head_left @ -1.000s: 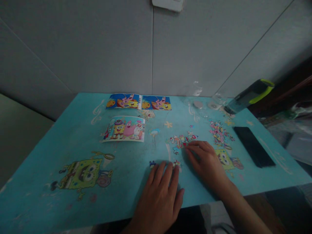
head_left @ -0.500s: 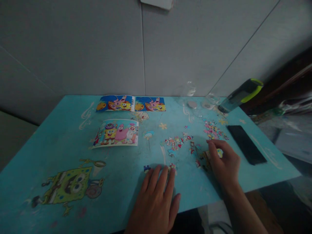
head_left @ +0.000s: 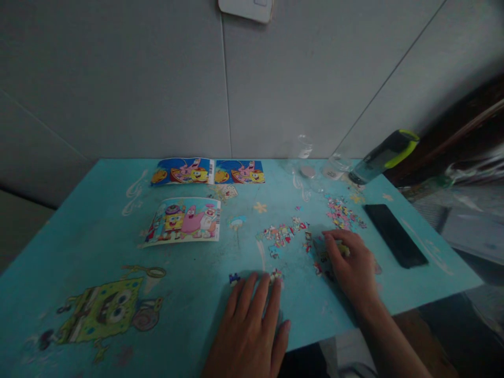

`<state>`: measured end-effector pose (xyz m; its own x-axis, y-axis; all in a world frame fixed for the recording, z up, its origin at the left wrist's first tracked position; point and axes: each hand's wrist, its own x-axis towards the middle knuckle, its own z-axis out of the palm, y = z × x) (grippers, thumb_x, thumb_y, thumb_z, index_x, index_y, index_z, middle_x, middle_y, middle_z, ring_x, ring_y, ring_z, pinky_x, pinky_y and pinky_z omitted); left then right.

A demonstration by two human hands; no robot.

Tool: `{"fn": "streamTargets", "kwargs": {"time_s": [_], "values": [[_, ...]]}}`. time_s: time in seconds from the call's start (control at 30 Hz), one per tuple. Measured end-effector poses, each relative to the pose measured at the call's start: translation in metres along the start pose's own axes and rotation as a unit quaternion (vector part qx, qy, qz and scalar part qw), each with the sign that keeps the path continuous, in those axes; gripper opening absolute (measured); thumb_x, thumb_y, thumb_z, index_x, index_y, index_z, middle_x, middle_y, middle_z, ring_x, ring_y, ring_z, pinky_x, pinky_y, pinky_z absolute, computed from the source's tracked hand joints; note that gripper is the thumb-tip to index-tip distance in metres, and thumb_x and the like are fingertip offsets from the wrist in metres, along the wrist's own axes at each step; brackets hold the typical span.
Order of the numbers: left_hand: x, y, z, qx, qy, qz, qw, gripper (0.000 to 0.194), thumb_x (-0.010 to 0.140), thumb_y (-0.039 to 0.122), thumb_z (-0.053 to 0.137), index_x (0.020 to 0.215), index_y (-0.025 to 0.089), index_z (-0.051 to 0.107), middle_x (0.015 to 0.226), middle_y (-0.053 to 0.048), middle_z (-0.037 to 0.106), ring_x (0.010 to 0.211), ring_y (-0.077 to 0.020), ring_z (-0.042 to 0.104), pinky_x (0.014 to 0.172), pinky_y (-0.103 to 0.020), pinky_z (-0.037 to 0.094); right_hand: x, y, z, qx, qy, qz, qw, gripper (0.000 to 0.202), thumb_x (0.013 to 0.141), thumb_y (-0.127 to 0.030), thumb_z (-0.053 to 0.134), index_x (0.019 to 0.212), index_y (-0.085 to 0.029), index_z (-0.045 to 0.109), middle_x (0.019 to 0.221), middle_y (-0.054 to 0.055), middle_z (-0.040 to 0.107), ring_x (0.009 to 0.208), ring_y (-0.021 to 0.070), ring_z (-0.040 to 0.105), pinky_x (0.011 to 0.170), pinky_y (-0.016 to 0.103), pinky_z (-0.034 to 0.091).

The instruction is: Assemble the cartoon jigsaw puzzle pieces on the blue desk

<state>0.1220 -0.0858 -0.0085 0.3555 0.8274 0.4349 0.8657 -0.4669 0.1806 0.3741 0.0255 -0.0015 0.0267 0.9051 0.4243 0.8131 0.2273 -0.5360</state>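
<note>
My left hand (head_left: pixel 252 320) lies flat on the blue table, fingers stretched out. Just past its fingertips are a dark blue puzzle piece (head_left: pixel 234 279) and a multicoloured puzzle piece (head_left: pixel 276 274), partly covered. My right hand (head_left: pixel 352 262) is bent over the table with thumb and forefinger pinched together; anything between them is hidden. Small puzzle pieces (head_left: pixel 318 269) lie left of that hand. A cluster of puzzle pieces (head_left: pixel 280 234) is spread between the hands, farther back. Another pile of puzzle pieces (head_left: pixel 343 211) sits behind my right hand.
A cartoon picture sheet (head_left: pixel 185 220) lies left of centre, with two blue picture cards (head_left: pixel 181 171) behind it. A black phone (head_left: pixel 395 235) is at the right. Clear plastic containers (head_left: pixel 335 167) and a dark bottle with a lime-green trim (head_left: pixel 381 157) stand near the wall.
My right hand has shifted slightly left, still pinched. My left hand keeps its place on the table. The whole view has tilted up a little.
</note>
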Motion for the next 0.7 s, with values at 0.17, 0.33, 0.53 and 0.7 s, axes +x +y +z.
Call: {"fn": "streamTargets", "kwargs": {"time_s": [0.17, 0.33, 0.53, 0.7], "values": [[0.0, 0.0, -0.002, 0.005, -0.015, 0.001, 1.0, 0.051, 0.101, 0.045, 0.048, 0.141, 0.014, 0.058, 0.14, -0.011, 0.061, 0.129, -0.0291, 0.05, 0.108, -0.045, 0.036, -0.003, 0.003, 0.004, -0.071, -0.024, -0.015, 0.997, 0.022, 0.096, -0.038, 0.06, 0.103, -0.024, 0.075, 0.101, 0.008, 0.073, 0.097, 0.029, 0.065, 0.092, 0.049, 0.046], [0.002, 0.001, -0.003, 0.007, -0.028, 0.003, 1.0, 0.052, 0.101, 0.045, 0.048, 0.143, 0.015, 0.056, 0.143, -0.01, 0.059, 0.131, -0.029, 0.049, 0.109, -0.045, 0.036, -0.005, 0.008, 0.009, -0.116, -0.049, -0.037, 0.991, 0.027, 0.096, -0.043, 0.06, 0.107, -0.024, 0.075, 0.1, 0.009, 0.07, 0.092, 0.029, 0.064, 0.09, 0.05, 0.046], [0.004, 0.0, -0.004, 0.014, -0.008, 0.006, 1.0, 0.052, 0.102, 0.046, 0.047, 0.142, 0.014, 0.056, 0.143, -0.012, 0.058, 0.131, -0.0294, 0.049, 0.106, -0.045, 0.039, -0.003, 0.008, 0.009, -0.108, -0.056, -0.028, 0.992, 0.027, 0.094, -0.044, 0.062, 0.106, -0.024, 0.075, 0.101, 0.009, 0.07, 0.091, 0.0286, 0.064, 0.088, 0.049, 0.047], [0.003, 0.0, -0.004, 0.026, 0.004, 0.001, 1.0, 0.051, 0.101, 0.045, 0.047, 0.142, 0.015, 0.057, 0.146, -0.015, 0.054, 0.131, -0.03, 0.05, 0.103, -0.045, 0.045, -0.002, 0.011, 0.007, -0.059, -0.068, 0.008, 0.996, 0.028, 0.093, -0.047, 0.064, 0.102, -0.023, 0.074, 0.1, 0.009, 0.074, 0.089, 0.0275, 0.066, 0.085, 0.047, 0.05]]}}
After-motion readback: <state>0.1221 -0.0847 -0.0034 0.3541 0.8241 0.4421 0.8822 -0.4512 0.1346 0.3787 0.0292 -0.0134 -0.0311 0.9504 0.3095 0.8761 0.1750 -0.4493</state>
